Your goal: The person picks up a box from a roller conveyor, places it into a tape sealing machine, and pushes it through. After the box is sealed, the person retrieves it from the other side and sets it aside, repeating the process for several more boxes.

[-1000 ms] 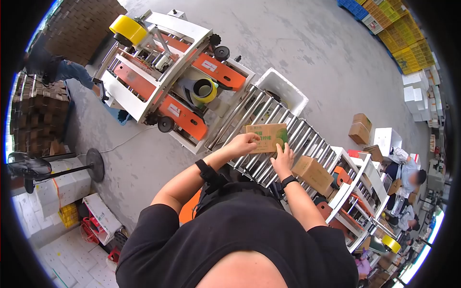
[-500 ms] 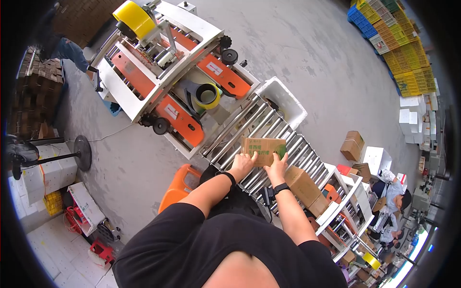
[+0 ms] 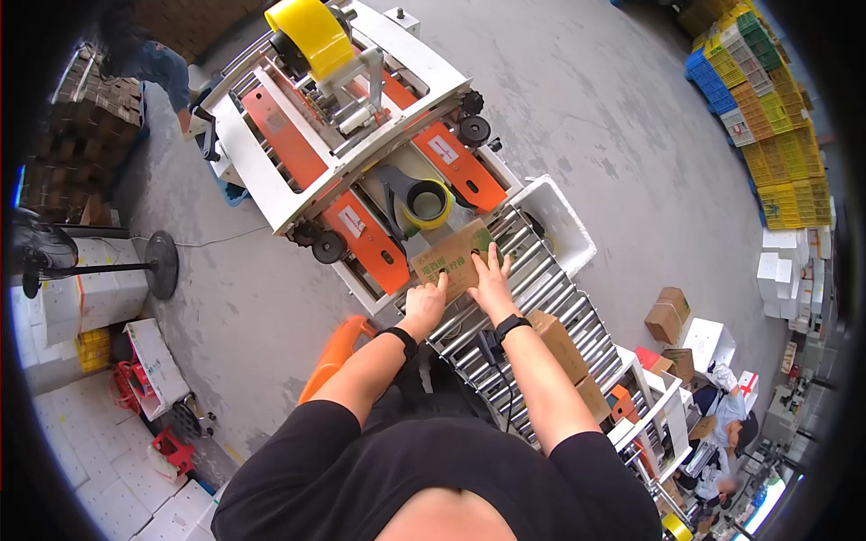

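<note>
While under left hand [image 3: 424, 303] and right hand [image 3: 492, 281], fingers flat, unclenched: closed brown carton [image 3: 449, 254], green print

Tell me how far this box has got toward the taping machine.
Done: the cardboard box lies on the roller conveyor, its front edge at the mouth of the taping machine. In hand: left hand and right hand both press on it. Left: it is not yet between the orange side belts, and another box waits behind.

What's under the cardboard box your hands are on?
The cardboard box rests on the roller conveyor, next to the tape machine. The rollers directly beneath it are hidden by the box.
</note>
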The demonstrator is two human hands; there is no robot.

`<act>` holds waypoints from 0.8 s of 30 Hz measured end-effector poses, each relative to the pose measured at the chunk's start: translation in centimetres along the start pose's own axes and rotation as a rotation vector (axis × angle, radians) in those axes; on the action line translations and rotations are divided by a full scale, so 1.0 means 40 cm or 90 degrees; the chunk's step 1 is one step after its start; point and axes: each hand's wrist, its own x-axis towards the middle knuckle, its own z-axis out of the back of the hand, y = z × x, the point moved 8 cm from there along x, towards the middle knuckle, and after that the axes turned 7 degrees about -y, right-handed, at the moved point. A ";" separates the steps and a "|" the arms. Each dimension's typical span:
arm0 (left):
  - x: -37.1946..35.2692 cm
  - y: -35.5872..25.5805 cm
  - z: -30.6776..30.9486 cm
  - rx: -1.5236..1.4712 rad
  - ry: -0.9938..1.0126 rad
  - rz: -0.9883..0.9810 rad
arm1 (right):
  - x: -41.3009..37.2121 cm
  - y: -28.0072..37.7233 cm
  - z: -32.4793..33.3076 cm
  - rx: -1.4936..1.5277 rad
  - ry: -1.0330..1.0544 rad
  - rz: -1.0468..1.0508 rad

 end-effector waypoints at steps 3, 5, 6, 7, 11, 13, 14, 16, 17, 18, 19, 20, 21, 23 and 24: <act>0.016 0.029 0.048 -0.033 -0.056 0.039 | 0.087 0.022 0.000 0.022 -0.009 0.010; 0.017 0.022 0.093 -0.085 -0.125 0.035 | 0.114 0.013 -0.001 0.131 -0.086 0.062; 0.015 0.020 0.091 -0.102 -0.114 0.028 | 0.106 0.013 0.006 0.143 -0.110 0.064; 0.013 0.018 0.088 -0.120 -0.105 0.021 | 0.097 0.014 0.014 0.155 -0.134 0.066; -0.014 0.024 0.039 -0.151 -0.011 0.005 | -0.001 -0.031 0.077 0.084 -0.194 -0.019; -0.039 0.030 0.009 -0.169 0.067 0.016 | -0.085 -0.083 0.109 0.013 -0.126 -0.125; -0.054 0.032 -0.014 -0.168 0.105 0.010 | -0.134 -0.119 0.112 -0.034 -0.069 -0.184; -0.079 0.027 -0.027 -0.159 0.203 -0.002 | -0.233 -0.202 0.094 -0.107 0.030 -0.258; -0.085 0.022 -0.034 -0.156 0.215 -0.020 | -0.275 -0.237 0.090 -0.142 0.073 -0.280; -0.093 0.020 -0.048 -0.151 0.227 -0.035 | -0.294 -0.257 0.094 -0.144 0.057 -0.251; -0.101 0.017 -0.064 -0.145 0.238 -0.049 | -0.305 -0.271 0.095 -0.145 0.040 -0.220; -0.105 0.017 -0.081 -0.156 0.223 -0.050 | -0.310 -0.275 0.091 -0.145 0.024 -0.188; -0.109 0.013 -0.080 -0.153 0.226 -0.050 | -0.308 -0.269 0.092 -0.138 0.033 -0.186; -0.113 -0.006 -0.072 -0.145 0.233 -0.051 | -0.285 -0.246 0.111 -0.123 0.048 -0.182; -0.116 -0.014 -0.067 -0.141 0.250 -0.046 | -0.273 -0.222 0.101 -0.121 0.105 -0.111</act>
